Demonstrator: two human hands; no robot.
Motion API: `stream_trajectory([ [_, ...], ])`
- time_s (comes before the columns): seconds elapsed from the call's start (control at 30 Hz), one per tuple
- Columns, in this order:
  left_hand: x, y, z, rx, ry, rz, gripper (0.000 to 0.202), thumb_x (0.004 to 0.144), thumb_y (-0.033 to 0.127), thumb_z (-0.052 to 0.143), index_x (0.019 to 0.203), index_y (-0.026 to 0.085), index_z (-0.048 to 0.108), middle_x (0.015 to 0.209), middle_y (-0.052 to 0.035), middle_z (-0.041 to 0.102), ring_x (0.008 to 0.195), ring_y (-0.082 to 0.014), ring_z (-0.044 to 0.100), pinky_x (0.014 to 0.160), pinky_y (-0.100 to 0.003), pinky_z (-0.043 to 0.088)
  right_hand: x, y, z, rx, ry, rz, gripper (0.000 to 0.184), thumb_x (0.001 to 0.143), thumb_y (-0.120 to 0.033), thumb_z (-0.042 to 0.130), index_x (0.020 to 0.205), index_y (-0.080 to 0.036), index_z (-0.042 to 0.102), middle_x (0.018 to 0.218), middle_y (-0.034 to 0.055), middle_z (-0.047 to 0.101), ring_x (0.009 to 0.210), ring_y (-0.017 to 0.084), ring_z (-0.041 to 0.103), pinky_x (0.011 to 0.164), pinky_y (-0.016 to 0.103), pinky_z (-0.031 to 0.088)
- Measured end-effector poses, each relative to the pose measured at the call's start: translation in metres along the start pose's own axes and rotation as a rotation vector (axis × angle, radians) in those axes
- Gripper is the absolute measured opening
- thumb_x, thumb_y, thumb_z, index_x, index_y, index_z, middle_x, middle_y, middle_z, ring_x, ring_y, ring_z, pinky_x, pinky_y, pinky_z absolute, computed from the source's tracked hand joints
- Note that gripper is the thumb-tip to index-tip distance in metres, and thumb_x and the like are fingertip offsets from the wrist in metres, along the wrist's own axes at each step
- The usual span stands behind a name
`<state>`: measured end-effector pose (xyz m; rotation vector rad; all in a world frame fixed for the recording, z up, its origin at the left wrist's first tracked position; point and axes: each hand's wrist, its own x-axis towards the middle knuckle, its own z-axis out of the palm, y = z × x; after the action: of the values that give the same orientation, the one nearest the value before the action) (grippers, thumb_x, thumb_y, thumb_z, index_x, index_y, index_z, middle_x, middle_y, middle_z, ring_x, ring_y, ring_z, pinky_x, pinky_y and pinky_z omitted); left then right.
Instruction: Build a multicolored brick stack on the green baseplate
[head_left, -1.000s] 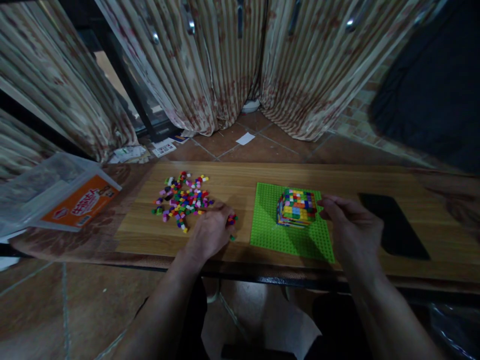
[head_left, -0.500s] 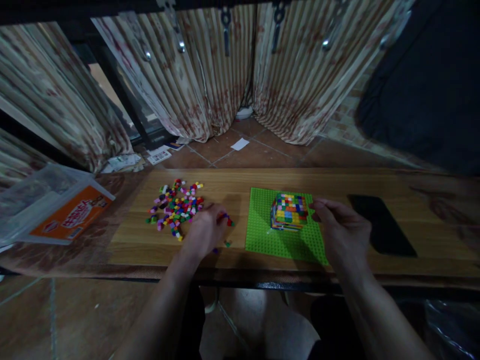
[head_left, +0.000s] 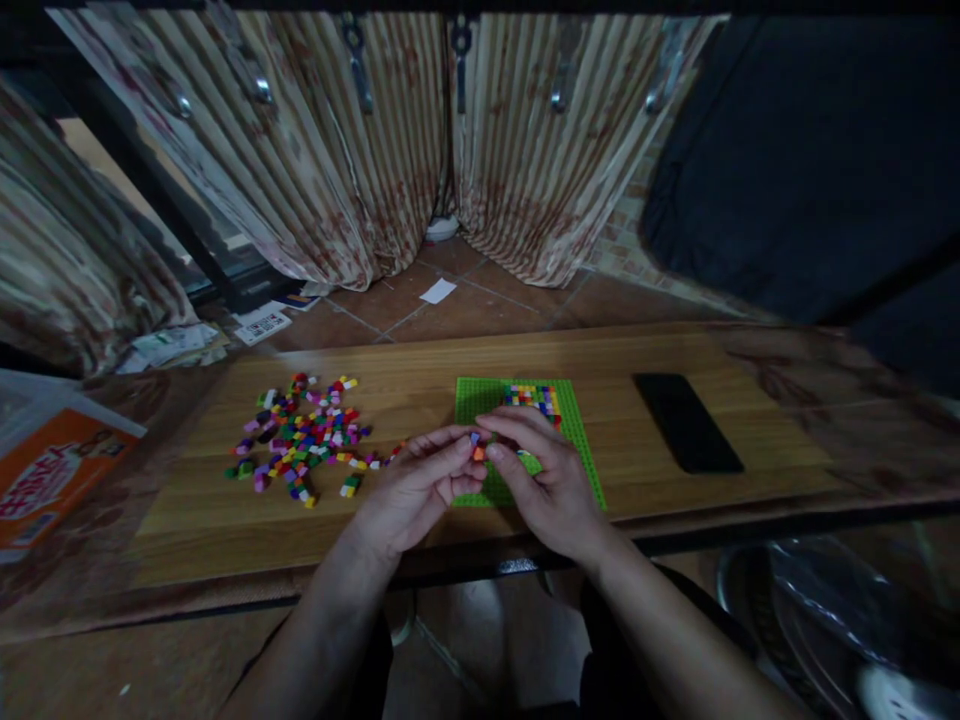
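My left hand (head_left: 416,485) and my right hand (head_left: 547,480) meet in front of the green baseplate (head_left: 585,450). Between their fingertips is a small orange toy brick (head_left: 478,454) with a bluish-purple one against it. Both hands are closed in a pinch on these bricks. Behind my right hand, a block built of many-coloured bricks (head_left: 536,393) stands on the baseplate, its lower part hidden by the fingers. To the left of my left hand lies a loose pile of coloured bricks (head_left: 315,430), with a few strays close to the wrist.
A black phone-like slab (head_left: 686,422) lies on the right of the wooden board (head_left: 405,365). At the far left stands a clear plastic box with an orange label (head_left: 60,470). Papers (head_left: 176,345) lie on the left, and striped curtains (head_left: 517,150) hang behind.
My hands have come together from either side of the baseplate, the right moving left in front of the brick block. The camera view has turned somewhat to the right.
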<state>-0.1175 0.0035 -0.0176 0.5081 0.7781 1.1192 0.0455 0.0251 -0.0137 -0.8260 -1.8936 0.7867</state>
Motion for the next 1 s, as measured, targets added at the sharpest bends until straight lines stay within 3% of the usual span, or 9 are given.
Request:
stream_trajectory([
  [0.13,0.004,-0.002,0.001,0.001,-0.035,-0.042,0.024,0.064,0.022,0.083,0.084,0.014,0.072,0.071,0.0002,0.070,0.060,-0.0061,0.063,0.058,-0.015,0.052,0.001,0.003,-0.003,0.050,-0.037,0.025,0.023,0.091,-0.025,0.054,0.110,-0.029,0.067,0.108,0.0045,0.063,0.105,0.018,0.060,0.091,0.037,0.050],
  [0.3,0.009,-0.005,0.005,-0.026,-0.013,-0.062,0.026,0.064,0.025,0.084,0.081,0.013,0.069,0.066,0.0016,0.068,0.056,-0.0050,0.062,0.054,-0.014,0.050,0.001,0.005,-0.005,0.159,0.067,0.073,0.013,0.085,-0.020,0.063,0.094,-0.027,0.070,0.098,0.0020,0.065,0.097,0.016,0.061,0.084,0.033,0.050],
  [0.5,0.012,-0.011,0.013,-0.052,-0.029,-0.055,0.021,0.066,0.023,0.082,0.077,0.012,0.068,0.063,0.0007,0.067,0.054,-0.0051,0.060,0.051,-0.014,0.048,-0.001,0.007,-0.007,0.241,0.104,0.114,0.011,0.084,-0.019,0.064,0.091,-0.026,0.070,0.092,0.0018,0.065,0.092,0.016,0.061,0.082,0.032,0.049],
  [0.73,0.016,-0.012,0.020,-0.134,-0.060,-0.070,0.018,0.065,0.018,0.081,0.076,0.010,0.069,0.064,-0.0001,0.067,0.053,-0.0042,0.058,0.052,-0.014,0.047,-0.001,0.009,-0.009,0.584,0.193,0.263,0.010,0.083,-0.021,0.066,0.089,-0.026,0.072,0.087,0.0002,0.067,0.081,0.013,0.062,0.078,0.030,0.050],
  [0.87,0.017,-0.009,0.018,-0.125,0.002,-0.048,0.018,0.067,0.016,0.079,0.081,0.010,0.070,0.074,-0.0021,0.069,0.058,-0.0049,0.060,0.056,-0.015,0.049,0.004,0.010,-0.023,0.722,0.300,0.331,0.008,0.079,-0.022,0.068,0.085,-0.025,0.072,0.079,-0.0001,0.069,0.065,0.012,0.063,0.062,0.027,0.052],
  [1.0,0.019,-0.008,0.014,-0.087,0.080,-0.025,0.019,0.069,0.015,0.077,0.086,0.009,0.071,0.074,-0.0030,0.069,0.061,-0.0067,0.062,0.058,-0.016,0.050,0.007,0.018,-0.038,0.659,0.414,0.329,0.008,0.073,-0.019,0.072,0.079,-0.025,0.074,0.070,-0.0021,0.068,0.057,0.010,0.059,0.057,0.024,0.049],
])
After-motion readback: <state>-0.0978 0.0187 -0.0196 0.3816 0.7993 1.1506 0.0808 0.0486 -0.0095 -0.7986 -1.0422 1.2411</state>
